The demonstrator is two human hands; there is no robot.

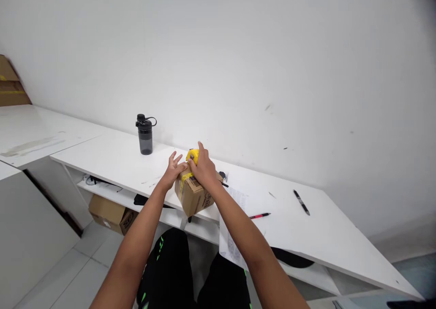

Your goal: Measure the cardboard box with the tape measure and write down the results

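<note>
A small cardboard box (195, 199) with yellow tape and dark print sits at the table's front edge, partly overhanging it. My right hand (204, 167) is closed around a yellow tape measure (192, 155) at the box's far top edge. Its index finger points up, and the thumb presses on the near side of the case. At the box's upper left corner is my left hand (173, 171), its fingers spread and its thumb touching the edge beside the tape measure. The right hand and forearm cover part of the box top.
A dark shaker bottle (146, 138) stands near the wall. Right of the box lie a printed sheet (235, 250), a red pen (260, 216) and a black pen (301, 202). Another cardboard box (108, 211) lies below the white table (112, 152), where a shelf runs.
</note>
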